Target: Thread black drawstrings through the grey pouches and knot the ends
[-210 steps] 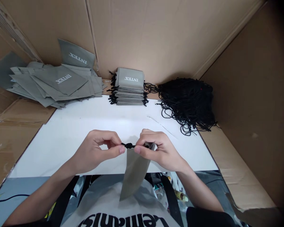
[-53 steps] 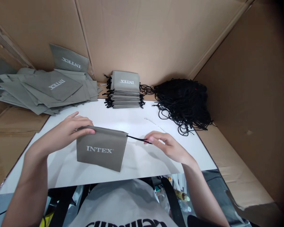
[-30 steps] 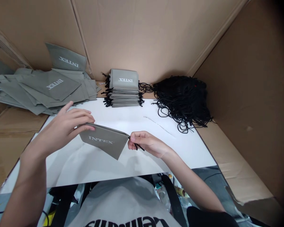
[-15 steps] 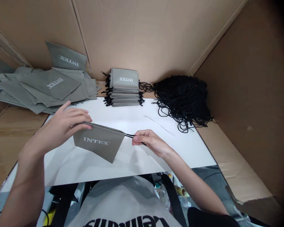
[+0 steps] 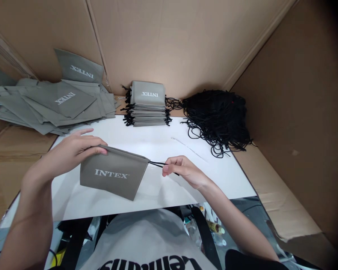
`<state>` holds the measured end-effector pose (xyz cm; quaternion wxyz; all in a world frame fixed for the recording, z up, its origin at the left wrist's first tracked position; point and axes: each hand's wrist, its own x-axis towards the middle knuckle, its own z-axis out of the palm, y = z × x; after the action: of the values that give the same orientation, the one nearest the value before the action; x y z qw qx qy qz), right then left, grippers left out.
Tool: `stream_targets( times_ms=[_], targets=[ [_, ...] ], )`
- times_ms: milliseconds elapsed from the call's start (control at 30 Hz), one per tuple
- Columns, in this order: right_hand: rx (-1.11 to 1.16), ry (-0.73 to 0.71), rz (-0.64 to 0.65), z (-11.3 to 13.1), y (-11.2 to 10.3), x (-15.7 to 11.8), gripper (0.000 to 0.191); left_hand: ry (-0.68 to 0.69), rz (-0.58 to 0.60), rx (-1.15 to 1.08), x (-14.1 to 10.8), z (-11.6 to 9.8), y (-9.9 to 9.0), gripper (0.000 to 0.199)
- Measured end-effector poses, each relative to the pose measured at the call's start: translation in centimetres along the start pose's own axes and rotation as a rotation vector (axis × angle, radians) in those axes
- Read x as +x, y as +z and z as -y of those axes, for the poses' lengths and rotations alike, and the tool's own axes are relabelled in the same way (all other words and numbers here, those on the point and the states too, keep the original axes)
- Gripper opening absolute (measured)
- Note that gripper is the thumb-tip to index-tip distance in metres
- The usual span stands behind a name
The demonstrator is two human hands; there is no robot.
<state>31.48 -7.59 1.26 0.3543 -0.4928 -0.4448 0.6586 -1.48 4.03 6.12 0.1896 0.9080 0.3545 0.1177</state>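
A grey pouch point(image 5: 114, 165) with white INTEX lettering hangs tilted over the white tabletop. My left hand point(image 5: 79, 148) pinches its top edge near the left corner, thumb in front and the other fingers behind. From the pouch's upper right corner runs a doubled black cord point(image 5: 156, 163). The cord's far part is pinched between the thumb and fingers of my right hand point(image 5: 183, 170), with a short end sticking out below. Between hand and pouch the cord is stretched nearly straight. A thin pale needle-like tool point(image 5: 188, 147) lies on the table behind my right hand.
A loose heap of grey pouches point(image 5: 53, 103) lies at the back left. At the back middle stands a neat stack of corded pouches point(image 5: 149, 107). A tangled pile of black cords point(image 5: 216, 116) lies at the right. Cardboard walls point(image 5: 169, 45) enclose the table point(image 5: 202, 183).
My right hand has moved slightly to the right with the cord, and more cord shows beside the pouch. The pouch now faces me more fully, its lower left side swung out.
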Motion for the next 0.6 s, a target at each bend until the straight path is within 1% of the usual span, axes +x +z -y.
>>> stream_targets(
  times_ms=[67,167,267,333,367,400,500,567,600],
  targets=[
    [-0.052,-0.008,-0.008,0.0,-0.2,-0.3,0.019,-0.021,0.033,-0.039,0.0,0.0,0.1,0.043],
    [-0.258,-0.064,-0.005,0.3,-0.8,-0.6,0.024,-0.036,0.090,-0.079,0.0,-0.1,0.2,0.042],
    [-0.472,-0.172,-0.047,0.9,-1.3,-0.3,0.031,-0.005,0.119,-0.081,0.4,-0.3,0.3,0.043],
    [-0.524,-0.215,-0.041,1.3,-1.3,0.2,0.034,0.022,0.121,-0.063,0.8,-0.5,0.3,0.044],
    [-0.527,-0.217,-0.004,1.5,-1.1,0.6,0.036,0.034,0.120,-0.054,1.1,-0.6,0.2,0.044],
    [-0.521,-0.208,0.060,1.7,-0.9,0.9,0.037,0.046,0.120,-0.047,1.3,-0.7,0.1,0.044],
    [-0.443,-0.153,0.287,1.8,-0.1,1.9,0.039,0.068,0.132,-0.040,1.8,-0.8,-0.3,0.043],
    [-0.342,-0.135,0.376,1.7,0.4,2.3,0.037,0.067,0.142,-0.040,1.9,-0.7,-0.6,0.041],
    [-0.289,-0.131,0.395,1.7,0.5,2.4,0.035,0.065,0.143,-0.042,1.9,-0.6,-0.7,0.040]
  ],
)
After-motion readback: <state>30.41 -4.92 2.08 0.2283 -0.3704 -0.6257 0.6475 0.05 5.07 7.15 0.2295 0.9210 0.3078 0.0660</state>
